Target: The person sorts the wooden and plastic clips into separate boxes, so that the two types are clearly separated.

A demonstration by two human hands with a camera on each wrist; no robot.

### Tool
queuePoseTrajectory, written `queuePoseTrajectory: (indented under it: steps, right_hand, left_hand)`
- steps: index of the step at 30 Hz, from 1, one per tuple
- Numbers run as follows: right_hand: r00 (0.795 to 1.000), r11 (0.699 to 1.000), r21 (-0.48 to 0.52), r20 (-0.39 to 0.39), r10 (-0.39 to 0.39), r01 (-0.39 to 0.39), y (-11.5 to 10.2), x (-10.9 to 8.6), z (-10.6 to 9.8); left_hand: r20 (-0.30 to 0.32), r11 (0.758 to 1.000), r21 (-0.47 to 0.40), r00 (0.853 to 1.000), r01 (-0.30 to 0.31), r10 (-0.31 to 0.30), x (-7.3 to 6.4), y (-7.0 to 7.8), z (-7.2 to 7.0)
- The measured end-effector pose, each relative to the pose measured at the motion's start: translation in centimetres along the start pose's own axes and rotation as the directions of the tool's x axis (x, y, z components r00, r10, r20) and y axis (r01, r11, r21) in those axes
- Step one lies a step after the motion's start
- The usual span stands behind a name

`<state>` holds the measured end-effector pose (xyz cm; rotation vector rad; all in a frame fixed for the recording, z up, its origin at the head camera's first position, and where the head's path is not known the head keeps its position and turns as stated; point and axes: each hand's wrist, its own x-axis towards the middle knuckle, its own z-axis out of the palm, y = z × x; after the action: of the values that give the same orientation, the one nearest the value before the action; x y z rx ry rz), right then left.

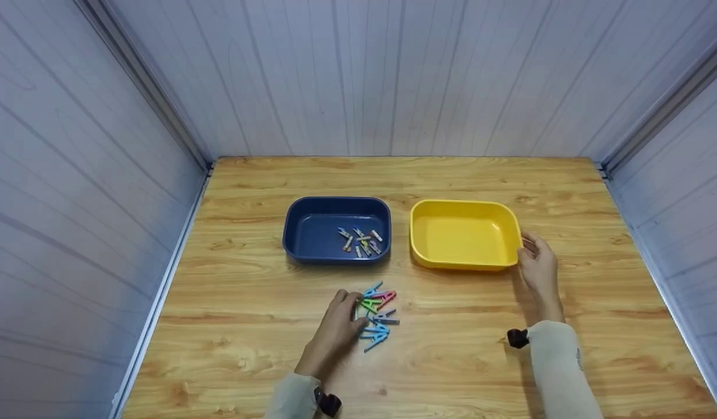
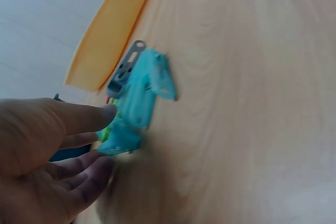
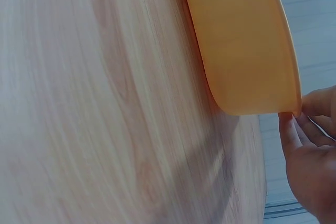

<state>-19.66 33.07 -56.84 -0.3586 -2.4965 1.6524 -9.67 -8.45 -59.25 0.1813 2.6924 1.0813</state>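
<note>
Colourful plastic clothespins, blue, green, pink and grey, lie in a loose pile on the wooden table. My left hand is at the pile's left side, thumb and fingers apart around its edge. In the left wrist view a light-blue clothespin lies just off the fingertips, with others beyond it. My right hand pinches the right rim of a yellow plastic basin. The right wrist view shows the thumb and fingers at the corner of the yellow rim.
Left of the yellow basin stands a dark blue basin with several small wooden clothespins in its right half. Pale panel walls enclose the table at the back and both sides.
</note>
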Motion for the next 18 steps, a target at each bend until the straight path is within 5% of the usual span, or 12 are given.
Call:
queuePoseTrajectory:
  steps: [7,18]
  right_hand:
    - [1.000,1.000,0.010,-0.013,0.007,-0.006,0.31,0.04,0.07]
    - [0.999,0.997,0.064,-0.021,0.036,-0.034,0.55,-0.08,0.22]
  left_hand:
    - [-0.068,1.000,-0.004,0.998,0.009,-0.009,-0.31,0.00,0.75]
    - [-0.077,0.995,-0.095,0.997,0.023,-0.030,-0.45,-0.17,0.41]
